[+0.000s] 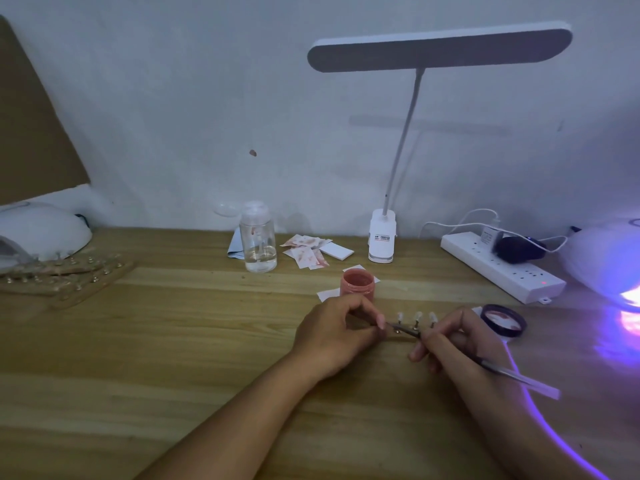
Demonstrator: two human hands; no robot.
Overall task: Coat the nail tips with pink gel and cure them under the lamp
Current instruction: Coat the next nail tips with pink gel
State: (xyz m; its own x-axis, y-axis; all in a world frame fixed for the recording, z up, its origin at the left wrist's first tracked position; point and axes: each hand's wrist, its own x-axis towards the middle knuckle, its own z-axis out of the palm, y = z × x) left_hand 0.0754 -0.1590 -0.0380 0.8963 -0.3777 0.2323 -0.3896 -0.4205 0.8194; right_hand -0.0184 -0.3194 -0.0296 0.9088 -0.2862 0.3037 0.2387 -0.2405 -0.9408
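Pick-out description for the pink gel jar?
Find the white desk lamp at the back of the wooden desk. Just in front of its base, beyond the left hand, stands the pink gel jar on white paper. It is squat, open and pink, unlike the taller clear bottle further left.

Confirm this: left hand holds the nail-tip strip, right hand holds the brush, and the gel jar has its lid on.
Wrong on one count: the head view shows the gel jar open, its lid lying by the right hand. The left hand does hold the strip and the right the brush.
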